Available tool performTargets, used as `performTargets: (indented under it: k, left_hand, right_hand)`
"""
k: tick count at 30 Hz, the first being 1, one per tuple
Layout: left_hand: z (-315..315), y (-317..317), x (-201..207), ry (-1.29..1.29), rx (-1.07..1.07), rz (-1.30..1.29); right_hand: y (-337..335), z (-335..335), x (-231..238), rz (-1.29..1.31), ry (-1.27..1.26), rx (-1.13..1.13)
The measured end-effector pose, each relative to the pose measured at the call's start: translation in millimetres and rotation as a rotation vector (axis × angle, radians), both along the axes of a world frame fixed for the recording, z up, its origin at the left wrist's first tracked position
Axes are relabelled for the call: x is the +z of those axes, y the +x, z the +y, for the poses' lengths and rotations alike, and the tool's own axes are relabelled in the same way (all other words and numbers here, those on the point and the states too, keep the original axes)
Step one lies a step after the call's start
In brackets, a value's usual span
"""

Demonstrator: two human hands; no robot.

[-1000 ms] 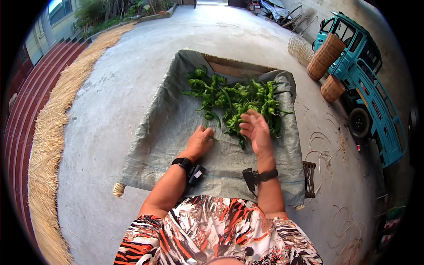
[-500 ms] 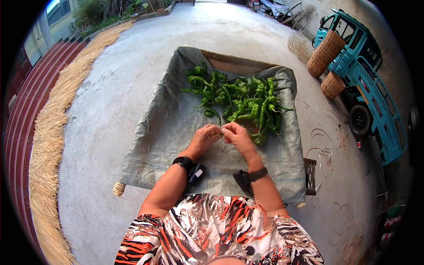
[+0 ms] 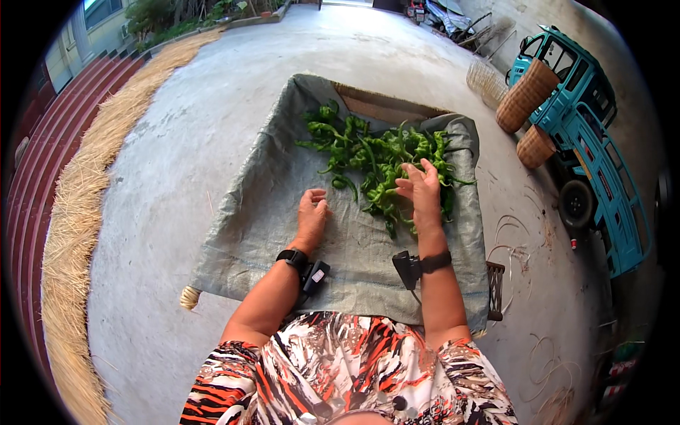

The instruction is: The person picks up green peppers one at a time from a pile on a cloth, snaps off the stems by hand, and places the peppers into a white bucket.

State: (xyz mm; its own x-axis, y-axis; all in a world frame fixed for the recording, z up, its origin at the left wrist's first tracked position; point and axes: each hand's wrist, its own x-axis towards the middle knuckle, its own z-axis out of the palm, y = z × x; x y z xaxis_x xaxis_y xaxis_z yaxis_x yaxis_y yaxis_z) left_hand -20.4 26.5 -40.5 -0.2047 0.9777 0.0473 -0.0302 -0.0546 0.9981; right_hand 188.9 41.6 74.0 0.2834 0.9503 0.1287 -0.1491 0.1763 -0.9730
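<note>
Fingers of the right hand (image 3: 426, 198) are spread, those of the left hand (image 3: 310, 218) half open, both seemingly empty. On the cloth (image 3: 361, 273), peppers (image 3: 388, 157) lie heaped far and right; much handling seems left, what is done unclear.

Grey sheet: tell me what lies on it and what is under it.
Green peppers lie on the sheet, some hidden by the right hand. A brown panel shows at the sheet's far edge; what lies underneath is covered.
</note>
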Motion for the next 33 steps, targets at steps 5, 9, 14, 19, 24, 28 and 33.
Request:
performTargets:
  k: [5,9,14,19,24,28,33]
  left_hand:
    - [14.2,5.5,-12.2,0.081,-0.003,0.098]
    - [13.7,-1.2,-21.8,0.048,0.000,0.053]
    - [16.4,-3.2,-36.2,0.096,0.000,0.118]
    - [8.8,6.9,-17.6,0.005,0.006,-0.027]
    - [6.0,-1.4,-13.7,-0.007,0.069,-0.156]
    - [6.7,-0.5,-6.1,0.062,-0.046,-0.201]
    - [-11.9,6.7,28.0,-0.107,-0.346,-0.255]
  right_hand:
    - [-22.6,37.5,-44.8,-0.803,-0.018,0.366]
    - [-77.8,31.5,-51.3,-1.409,0.086,0.220]
    - [-108.4,51.7,-71.6,-1.662,-0.002,0.275]
    - [-102.1,56.6,-78.5,-1.700,-0.009,0.282]
    - [-104.7,21.1,-62.6,-1.358,0.172,0.260]
    - [-96.9,-7.0,-49.8,-0.873,0.173,0.265]
    - [-75.9,-19.1,-61.8,-0.529,-0.046,0.337]
